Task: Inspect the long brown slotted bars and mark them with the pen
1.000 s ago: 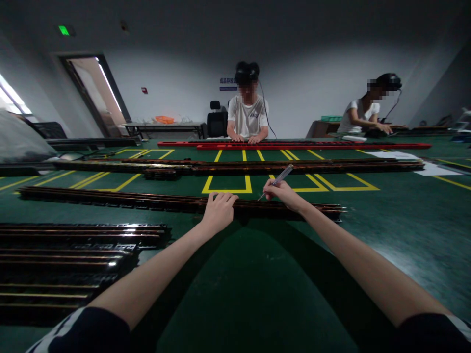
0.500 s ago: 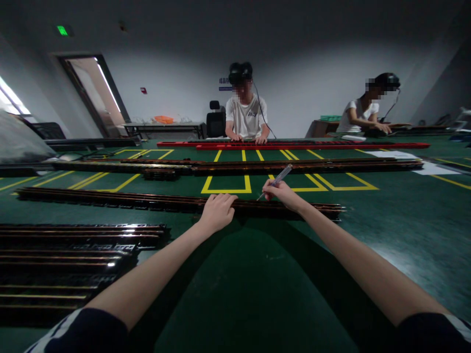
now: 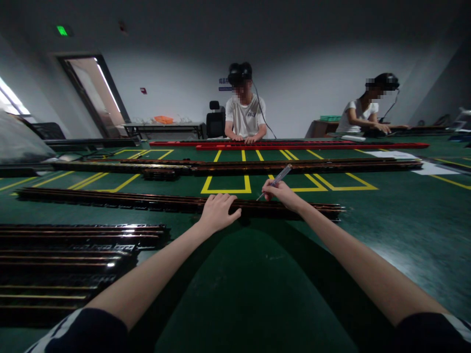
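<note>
A long black rail with copper-coloured strips [image 3: 110,198] lies across the green table in front of me. My left hand [image 3: 217,212] grips its middle, fingers over the far side and thumb stretched out along the near side. In my right hand [image 3: 277,190] is a slim screwdriver [image 3: 282,173] with a clear handle, pinched and tilted. Its thin tip points down at the rail, just right of my left hand; whether it touches is too small to tell.
More black rails [image 3: 66,235] lie stacked at the near left. Beyond my rail run another row of rails [image 3: 294,166], yellow tape marks [image 3: 226,191] and red bars [image 3: 312,146]. White paper [image 3: 436,168] lies at right. Two co-workers [image 3: 246,115] sit at the far side.
My left thumb has spread to the right along the rail. My right hand and the screwdriver have hardly moved. The co-worker opposite has brought both hands closer together.
</note>
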A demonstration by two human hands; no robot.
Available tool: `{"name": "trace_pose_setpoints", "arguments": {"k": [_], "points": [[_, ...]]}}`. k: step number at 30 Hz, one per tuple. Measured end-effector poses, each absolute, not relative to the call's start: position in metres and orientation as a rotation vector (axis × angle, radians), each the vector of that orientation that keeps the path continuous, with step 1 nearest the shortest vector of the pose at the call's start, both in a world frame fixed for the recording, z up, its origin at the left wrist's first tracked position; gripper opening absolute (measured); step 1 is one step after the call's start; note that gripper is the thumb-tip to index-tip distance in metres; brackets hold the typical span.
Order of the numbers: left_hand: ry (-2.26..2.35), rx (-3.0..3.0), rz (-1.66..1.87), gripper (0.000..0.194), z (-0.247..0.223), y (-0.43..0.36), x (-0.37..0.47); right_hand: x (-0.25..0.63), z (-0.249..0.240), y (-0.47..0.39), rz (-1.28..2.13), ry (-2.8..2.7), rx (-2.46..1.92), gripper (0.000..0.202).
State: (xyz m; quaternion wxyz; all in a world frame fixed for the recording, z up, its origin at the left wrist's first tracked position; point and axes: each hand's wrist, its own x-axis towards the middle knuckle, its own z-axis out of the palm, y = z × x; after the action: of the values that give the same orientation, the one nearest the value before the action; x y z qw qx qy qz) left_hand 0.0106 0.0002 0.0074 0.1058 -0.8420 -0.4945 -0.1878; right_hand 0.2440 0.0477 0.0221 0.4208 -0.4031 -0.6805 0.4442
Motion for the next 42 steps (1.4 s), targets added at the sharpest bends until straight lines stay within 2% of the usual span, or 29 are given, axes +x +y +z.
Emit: {"name": "trace_pose_setpoints", "arguments": {"k": [10,24,42], "points": [[-1.424,-2.454,-0.570,0.047,0.003,0.003,0.010,0.242,0.024,0.048,1.121,-1.693,-0.999,0.022],[-1.450,-2.409,-0.555,0.043,0.004,0.000,0.013,0.241,0.025,0.047,1.136,-1.693,-0.992,0.024],[-1.526,-2.372,-0.555,0.041,0.006,-0.003,0.015,0.235,0.037,0.038,1.107,-1.746,-1.070,0.015]]}}
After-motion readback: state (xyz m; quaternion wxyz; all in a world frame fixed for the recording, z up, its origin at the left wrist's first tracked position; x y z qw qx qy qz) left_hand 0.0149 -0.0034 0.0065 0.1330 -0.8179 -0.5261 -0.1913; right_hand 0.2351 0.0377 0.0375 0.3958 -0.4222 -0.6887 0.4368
